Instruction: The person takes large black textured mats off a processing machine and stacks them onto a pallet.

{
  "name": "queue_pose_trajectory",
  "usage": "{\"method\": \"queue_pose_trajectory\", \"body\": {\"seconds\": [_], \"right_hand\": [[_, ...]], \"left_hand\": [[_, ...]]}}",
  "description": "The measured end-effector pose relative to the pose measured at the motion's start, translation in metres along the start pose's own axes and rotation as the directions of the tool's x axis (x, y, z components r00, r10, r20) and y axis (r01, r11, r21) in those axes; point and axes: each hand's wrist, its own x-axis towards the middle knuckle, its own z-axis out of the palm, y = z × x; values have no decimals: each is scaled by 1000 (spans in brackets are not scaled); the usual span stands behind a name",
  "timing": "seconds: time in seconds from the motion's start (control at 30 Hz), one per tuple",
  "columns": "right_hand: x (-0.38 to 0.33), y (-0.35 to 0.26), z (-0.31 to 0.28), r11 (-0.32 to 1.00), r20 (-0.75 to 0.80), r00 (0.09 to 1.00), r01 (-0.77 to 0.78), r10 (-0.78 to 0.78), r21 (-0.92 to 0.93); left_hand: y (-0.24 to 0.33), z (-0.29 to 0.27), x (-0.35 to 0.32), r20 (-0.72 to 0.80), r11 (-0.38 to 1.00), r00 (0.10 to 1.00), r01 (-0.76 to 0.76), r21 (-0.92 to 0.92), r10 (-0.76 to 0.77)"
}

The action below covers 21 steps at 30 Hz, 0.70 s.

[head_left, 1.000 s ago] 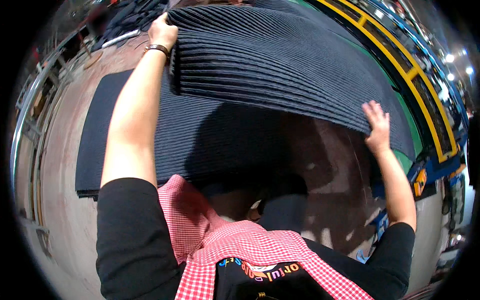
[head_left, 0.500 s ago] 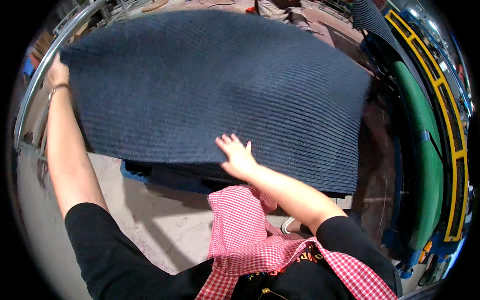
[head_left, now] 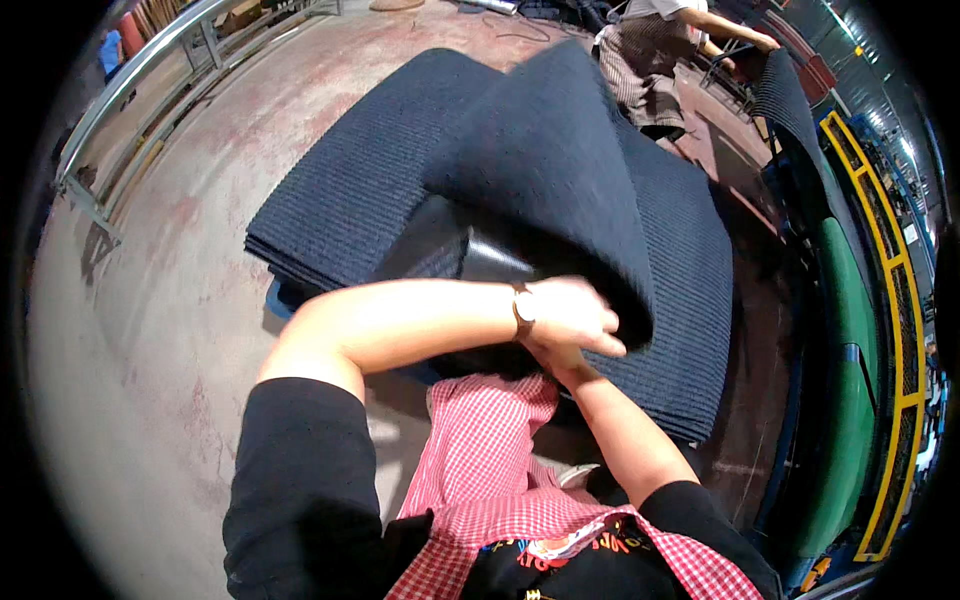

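Observation:
A dark ribbed mat (head_left: 530, 150) is folding over, and its smooth, shiny black underside (head_left: 492, 248) shows in the fold. It lies on a stack of similar mats (head_left: 335, 180). My left hand (head_left: 572, 315), with a watch at the wrist, reaches across to the right. Its fingers, slightly blurred, look closed at the folded mat's near edge. Just below it, the right hand (head_left: 553, 357) sits at the near side of the stack, its fingers mostly hidden behind the left hand.
A metal rail (head_left: 140, 65) runs at the far left. Along the right stands a machine with a green roller (head_left: 845, 350) and a yellow frame (head_left: 905, 300). Beyond the stack, another person (head_left: 650, 60) holds a dark ribbed sheet (head_left: 785, 100) by the machine.
My left hand has swung from the far left to the middle, and the mat's left part has folded over rightward. The right hand has drawn down to the stack's near edge.

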Motion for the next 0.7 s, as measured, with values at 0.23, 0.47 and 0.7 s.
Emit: {"method": "queue_pose_trajectory", "body": {"seconds": [0.23,0.47,0.7], "right_hand": [[-37,30,-31,890,-163,903,-423,397,-171],[-34,30,-26,857,-73,905,-420,418,-299],[-109,130,-68,381,-458,370,-922,808,-73]], "left_hand": [[-76,-62,-54,-79,822,908,408,396,-412],[-174,-150,-313,-719,-421,-432,882,-212,-545],[-117,109,-373,217,-487,-658,258,-834,-721]]}}
